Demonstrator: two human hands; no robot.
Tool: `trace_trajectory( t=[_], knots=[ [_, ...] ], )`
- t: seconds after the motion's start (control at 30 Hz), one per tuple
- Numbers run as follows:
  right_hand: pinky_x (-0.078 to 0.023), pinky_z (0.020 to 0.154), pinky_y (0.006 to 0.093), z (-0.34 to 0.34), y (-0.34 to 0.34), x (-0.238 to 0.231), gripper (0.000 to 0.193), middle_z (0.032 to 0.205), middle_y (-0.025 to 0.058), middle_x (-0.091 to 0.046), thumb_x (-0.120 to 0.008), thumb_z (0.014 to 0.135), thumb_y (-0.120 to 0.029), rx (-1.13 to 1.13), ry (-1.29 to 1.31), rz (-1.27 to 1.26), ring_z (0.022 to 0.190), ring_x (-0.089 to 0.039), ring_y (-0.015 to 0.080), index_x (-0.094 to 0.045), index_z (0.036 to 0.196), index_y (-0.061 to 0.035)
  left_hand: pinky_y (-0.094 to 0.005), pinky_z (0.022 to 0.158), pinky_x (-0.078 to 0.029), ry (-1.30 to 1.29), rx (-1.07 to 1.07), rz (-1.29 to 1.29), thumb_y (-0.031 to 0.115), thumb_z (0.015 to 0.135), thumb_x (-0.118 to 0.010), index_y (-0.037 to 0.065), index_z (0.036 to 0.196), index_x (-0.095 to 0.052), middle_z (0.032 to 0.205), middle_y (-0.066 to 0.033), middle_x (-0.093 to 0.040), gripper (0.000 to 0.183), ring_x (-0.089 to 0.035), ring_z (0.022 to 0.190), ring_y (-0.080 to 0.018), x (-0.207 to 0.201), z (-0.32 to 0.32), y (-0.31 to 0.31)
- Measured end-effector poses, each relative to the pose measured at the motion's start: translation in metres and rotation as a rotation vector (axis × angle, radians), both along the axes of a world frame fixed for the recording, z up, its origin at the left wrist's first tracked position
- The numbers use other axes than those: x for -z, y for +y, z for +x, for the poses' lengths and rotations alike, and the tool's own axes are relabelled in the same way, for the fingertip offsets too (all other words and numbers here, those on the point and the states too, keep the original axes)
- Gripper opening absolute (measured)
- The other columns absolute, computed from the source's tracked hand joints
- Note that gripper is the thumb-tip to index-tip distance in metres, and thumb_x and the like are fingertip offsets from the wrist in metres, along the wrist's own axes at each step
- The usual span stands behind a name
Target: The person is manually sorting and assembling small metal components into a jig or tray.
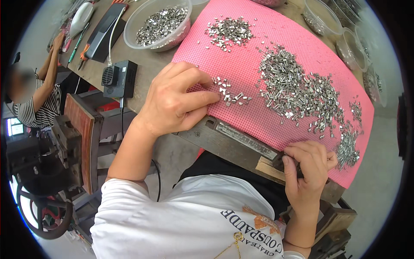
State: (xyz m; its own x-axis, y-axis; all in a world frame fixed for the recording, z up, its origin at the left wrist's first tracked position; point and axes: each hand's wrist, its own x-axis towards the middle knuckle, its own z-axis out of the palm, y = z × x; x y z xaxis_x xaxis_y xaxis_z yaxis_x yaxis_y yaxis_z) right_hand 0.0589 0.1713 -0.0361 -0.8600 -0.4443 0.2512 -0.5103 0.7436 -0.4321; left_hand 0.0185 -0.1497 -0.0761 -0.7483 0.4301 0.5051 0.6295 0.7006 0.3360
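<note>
My left hand (174, 99) rests palm down at the near left edge of a pink textured mat (254, 123). Its fingers are half curled, tips apart, and the index fingertip touches a small scatter of shiny metal clips (235, 98). Along the bench's front edge lies a long, narrow metal bar (246, 140) with a lengthwise channel. My right hand (308, 168) is at its right end, with thumb and index finger closed on that end and the other fingers curled. Just below the bar is a pale wooden strip (271, 168).
The mat holds a large heap of metal clips (297, 90), a smaller heap (230, 31) and thin metal pins (347, 149). A clear tub (184, 34) of parts, a small black fan device (120, 77) and several containers surround it. Another person (41, 95) sits at left.
</note>
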Motion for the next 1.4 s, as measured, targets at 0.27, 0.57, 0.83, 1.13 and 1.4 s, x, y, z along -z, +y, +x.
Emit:
trace_trajectory(
  t=[0.27, 0.57, 0.83, 1.13, 1.4],
  knots=[
    [-0.029, 0.087, 0.0398, 0.000, -0.005, 0.000, 0.021, 0.096, 0.0012, -0.073, -0.080, 0.078, -0.005, -0.007, -0.007, 0.011, 0.094, -0.066, 0.0219, -0.074, 0.097, -0.0098, -0.0343, 0.068, -0.050, -0.011, -0.089, 0.080, -0.001, 0.060, -0.072, 0.009, 0.089, -0.081, 0.092, -0.0059, -0.069, 0.032, -0.065, 0.081, -0.0220, 0.004, 0.000, -0.013],
    [-0.029, 0.087, 0.0401, 0.002, -0.006, 0.001, 0.020, 0.096, 0.0015, -0.072, -0.081, 0.077, -0.005, 0.008, -0.016, 0.013, 0.095, -0.066, 0.0229, -0.073, 0.096, -0.0094, -0.0316, 0.070, -0.052, -0.105, 0.043, 0.133, -0.002, 0.064, -0.080, 0.010, 0.092, -0.083, 0.091, -0.0045, -0.067, 0.030, -0.065, 0.082, -0.0195, -0.009, -0.018, -0.009],
    [-0.029, 0.087, 0.0400, 0.001, -0.003, 0.002, 0.020, 0.096, 0.0013, -0.072, -0.081, 0.077, -0.006, 0.013, -0.016, -0.004, 0.094, -0.065, 0.0225, -0.073, 0.096, -0.0096, -0.0357, 0.074, -0.052, -0.101, 0.080, -0.005, 0.008, 0.066, -0.088, 0.012, 0.091, -0.082, 0.093, -0.0024, -0.067, 0.026, -0.064, 0.086, -0.0223, -0.011, -0.031, -0.007],
    [-0.030, 0.086, 0.0398, 0.002, 0.005, 0.006, 0.019, 0.095, 0.0011, -0.072, -0.081, 0.078, -0.007, 0.012, -0.016, -0.022, 0.093, -0.065, 0.0226, -0.073, 0.095, -0.0099, -0.0374, 0.082, -0.050, -0.132, 0.022, -0.023, 0.009, 0.078, -0.080, 0.011, 0.092, -0.076, 0.093, -0.0010, -0.066, 0.015, -0.063, 0.092, -0.0240, -0.002, -0.030, 0.000],
    [-0.029, 0.086, 0.0396, 0.001, 0.008, 0.004, 0.017, 0.094, 0.0016, -0.072, -0.080, 0.080, -0.007, 0.013, -0.016, -0.037, 0.092, -0.065, 0.0223, -0.073, 0.096, -0.0095, -0.0377, 0.082, -0.050, -0.123, 0.051, -0.024, 0.007, 0.081, -0.078, 0.011, 0.092, -0.076, 0.095, -0.0008, -0.067, 0.013, -0.064, 0.093, -0.0238, -0.002, -0.023, -0.001]
  ],
)
